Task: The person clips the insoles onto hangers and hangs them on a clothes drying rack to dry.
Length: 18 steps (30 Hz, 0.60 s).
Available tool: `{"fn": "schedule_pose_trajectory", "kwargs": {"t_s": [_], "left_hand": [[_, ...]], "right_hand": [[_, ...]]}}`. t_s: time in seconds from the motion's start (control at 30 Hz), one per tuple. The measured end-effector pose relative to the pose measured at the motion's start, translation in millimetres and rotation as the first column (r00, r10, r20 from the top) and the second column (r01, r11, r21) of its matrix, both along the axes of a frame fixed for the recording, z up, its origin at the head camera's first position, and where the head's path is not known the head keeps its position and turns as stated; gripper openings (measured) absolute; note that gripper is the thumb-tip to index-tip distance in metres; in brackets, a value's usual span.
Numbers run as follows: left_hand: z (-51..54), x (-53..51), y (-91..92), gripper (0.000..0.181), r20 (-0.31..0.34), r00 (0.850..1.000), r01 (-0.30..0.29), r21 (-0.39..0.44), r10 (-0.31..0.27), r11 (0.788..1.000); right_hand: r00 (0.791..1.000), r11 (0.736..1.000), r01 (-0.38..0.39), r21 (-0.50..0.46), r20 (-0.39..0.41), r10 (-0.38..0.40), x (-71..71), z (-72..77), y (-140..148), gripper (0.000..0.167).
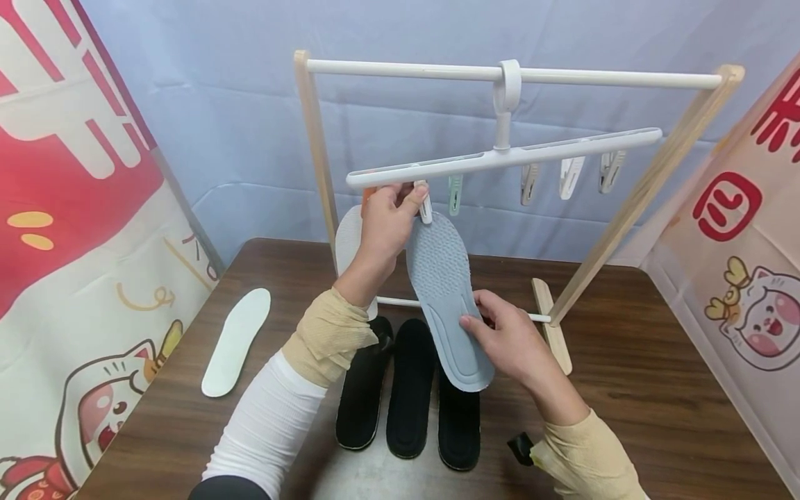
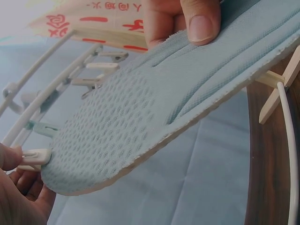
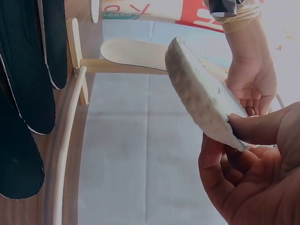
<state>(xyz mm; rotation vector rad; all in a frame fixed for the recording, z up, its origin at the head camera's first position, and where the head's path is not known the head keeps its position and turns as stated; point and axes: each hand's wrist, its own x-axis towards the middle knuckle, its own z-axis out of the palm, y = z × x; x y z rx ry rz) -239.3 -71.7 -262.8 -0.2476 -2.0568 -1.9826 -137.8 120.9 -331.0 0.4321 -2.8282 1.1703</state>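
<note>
A light blue-grey insole (image 1: 445,292) hangs at a slant under the white hanger (image 1: 500,160), its dimpled end up at a white clip (image 1: 425,205). My left hand (image 1: 389,219) pinches that clip between thumb and fingers; in the left wrist view the clip (image 2: 36,157) meets the insole's dimpled end (image 2: 98,136). My right hand (image 1: 509,333) grips the insole's side edge lower down, thumb on the face; the right wrist view shows the thumb and fingers holding the insole (image 3: 201,93). Behind my left forearm, a pale insole (image 1: 348,243) hangs below an orange clip (image 1: 369,196).
Several clips, one green (image 1: 455,194), hang along the tilted hanger. The wooden stand (image 1: 637,201) holds the white rod (image 1: 412,70). Three black insoles (image 1: 409,389) lie on the table (image 1: 662,389), a white insole (image 1: 236,344) at the left. A small black object (image 1: 520,448) is beside my right wrist.
</note>
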Motion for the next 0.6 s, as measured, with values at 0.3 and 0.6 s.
{"fn": "schedule_pose_trajectory", "kwargs": {"t_s": [0.3, 0.6], "left_hand": [[-0.8, -2.8, 0.6, 0.031, -0.023, 1.000, -0.011, -0.019, 0.010, 1.000], [-1.6, -4.5, 0.1, 0.031, -0.023, 1.000, -0.003, -0.005, 0.003, 1.000]], "right_hand": [[0.999, 1.000, -0.011, -0.025, -0.033, 0.010, 0.7, 3.3, -1.9, 0.027], [1.000, 1.000, 0.004, -0.026, -0.022, -0.004, -1.4, 5.0, -4.2, 0.027]]}}
